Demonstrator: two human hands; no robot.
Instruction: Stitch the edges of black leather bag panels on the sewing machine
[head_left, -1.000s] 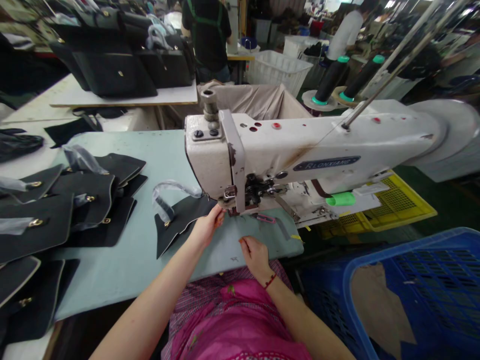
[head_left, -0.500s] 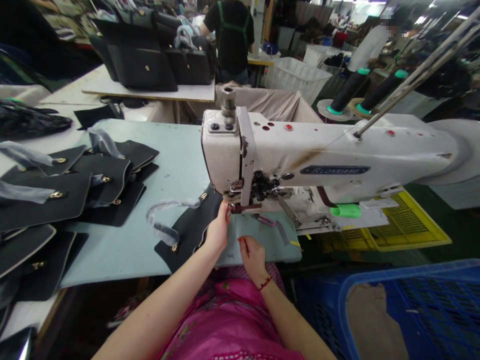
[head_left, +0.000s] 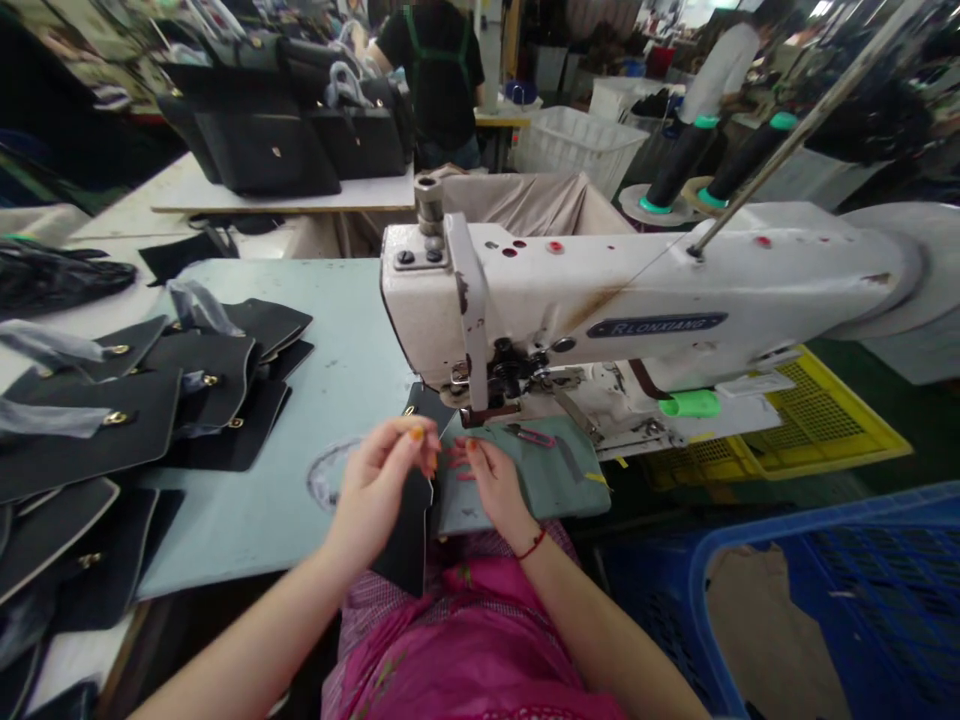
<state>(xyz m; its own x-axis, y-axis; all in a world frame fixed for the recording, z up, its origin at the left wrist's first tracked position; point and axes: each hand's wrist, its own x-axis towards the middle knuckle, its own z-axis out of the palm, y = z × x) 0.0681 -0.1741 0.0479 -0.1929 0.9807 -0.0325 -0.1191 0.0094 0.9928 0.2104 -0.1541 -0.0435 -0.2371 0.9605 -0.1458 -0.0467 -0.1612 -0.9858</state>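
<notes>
My left hand (head_left: 379,480) pinches the edge of a black leather panel (head_left: 409,525) that hangs off the front of the pale green table (head_left: 345,340), just below the needle of the white sewing machine (head_left: 600,290). My right hand (head_left: 487,480) is beside it, fingers curled near the panel's edge; what it grips is too small to make out. A clear plastic strip (head_left: 326,475) lies on the table left of my left hand.
A stack of black leather panels (head_left: 142,400) with brass studs covers the table's left side. A blue crate (head_left: 825,600) stands at lower right, a yellow tray (head_left: 810,425) behind the machine. Black handbags (head_left: 277,140) sit on a far table, where other people work.
The black panel was pulled out from under the needle toward me and now hangs over the table edge. Both hands came together on it in front of the machine.
</notes>
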